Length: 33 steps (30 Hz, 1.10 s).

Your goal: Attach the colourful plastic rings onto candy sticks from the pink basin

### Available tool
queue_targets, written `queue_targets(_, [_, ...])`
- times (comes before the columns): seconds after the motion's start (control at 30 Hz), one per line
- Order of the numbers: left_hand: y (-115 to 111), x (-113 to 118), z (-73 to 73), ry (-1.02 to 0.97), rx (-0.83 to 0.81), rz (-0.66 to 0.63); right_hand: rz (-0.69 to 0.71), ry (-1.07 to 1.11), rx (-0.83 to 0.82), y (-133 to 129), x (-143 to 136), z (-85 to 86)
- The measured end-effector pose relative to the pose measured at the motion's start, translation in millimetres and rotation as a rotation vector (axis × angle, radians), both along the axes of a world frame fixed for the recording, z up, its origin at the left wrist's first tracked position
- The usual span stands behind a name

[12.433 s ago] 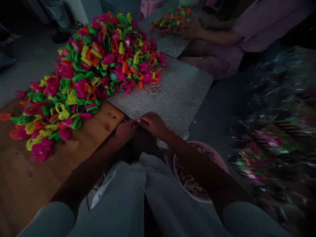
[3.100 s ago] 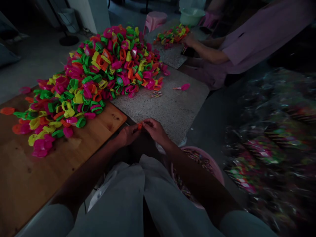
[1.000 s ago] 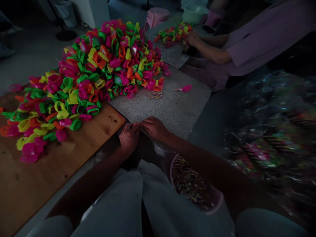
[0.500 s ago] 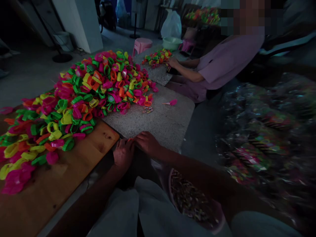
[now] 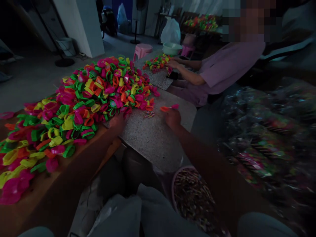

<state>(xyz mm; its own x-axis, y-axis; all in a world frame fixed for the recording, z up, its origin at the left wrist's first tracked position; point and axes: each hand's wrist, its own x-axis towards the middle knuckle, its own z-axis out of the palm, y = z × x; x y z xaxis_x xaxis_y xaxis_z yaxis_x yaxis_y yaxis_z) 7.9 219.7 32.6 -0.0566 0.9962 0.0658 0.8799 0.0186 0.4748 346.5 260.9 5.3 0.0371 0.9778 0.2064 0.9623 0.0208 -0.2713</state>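
A large heap of pink, green, yellow and orange plastic pieces (image 5: 98,89) covers the left and middle of the tables. At the heap's near right edge, my left hand (image 5: 118,123) has its fingers closed around a pink piece (image 5: 127,112). My right hand (image 5: 173,119) is over the grey speckled table (image 5: 153,141), closed on an orange piece (image 5: 164,108). Just beyond it lies a pink piece (image 5: 175,106). Between my hands, a few small striped wrapped items (image 5: 149,114) rest on the grey surface.
A pink-rimmed tub (image 5: 174,184) of small wrapped items stands below the table. Clear bags of colourful goods (image 5: 266,141) fill the right side. Across the table, a person in a pink shirt (image 5: 222,70) handles a smaller pile (image 5: 156,62). A wooden board (image 5: 108,149) lies at left.
My hands have parted from near my lap. The left has gone to the heap and taken a pink piece; the right has moved forward over the grey table with an orange piece.
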Motion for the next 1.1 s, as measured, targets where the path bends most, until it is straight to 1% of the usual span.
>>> queue_targets(0.07, [7,0,-7.9,0.041,-0.056,0.007,0.081,-0.006,0.009,2,-21,-2.8])
queue_targets(0.17, [4,-2,-18.0,0.097,-0.057,-0.01,0.189,-0.026,-0.046,-1,-56,-10.7])
queue_targets(0.27, [-7,-4,-20.7,0.132,-0.036,-0.074,0.156,-0.041,-0.07,-8,-78,-13.7])
queue_targets(0.37, [-21,-5,-18.1,0.16,-0.031,-0.161,0.148,-0.049,-0.077,-19,-84,-8.9])
queue_targets(0.47, [-38,-4,-17.9,0.146,0.011,-0.255,0.223,-0.068,-0.115,-35,-81,-0.8])
queue_targets(0.53, [-50,-4,-21.3,0.105,0.056,-0.309,0.261,-0.082,-0.151,-47,-78,3.7])
queue_targets(0.63, [-67,-6,-29.0,0.002,0.115,-0.427,0.274,-0.062,-0.178,-67,-75,7.0])
queue_targets(0.7, [-79,-7,-33.2,-0.13,0.114,-0.494,0.246,-0.026,-0.188,-80,-74,7.6])
queue_targets(0.73, [-86,-7,-34.4,-0.214,0.096,-0.505,0.233,-0.009,-0.197,-87,-74,7.8])
queue_targets(0.8, [-100,-5,-34.1,-0.387,0.048,-0.469,0.221,0.011,-0.227,-101,-75,8.4])
queue_targets(0.87, [-116,-2,-30.2,-0.527,0.007,-0.419,0.24,0.016,-0.256,-113,-76,9.8])
queue_targets(1.0, [-142,5,-17.5,-0.713,-0.083,-0.335,0.288,-0.003,-0.296,-137,-79,15.0])
queue_targets(1.1, [-155,8,-13.4,-0.87,-0.201,-0.269,0.322,-0.042,-0.334,-152,-84,20.0])
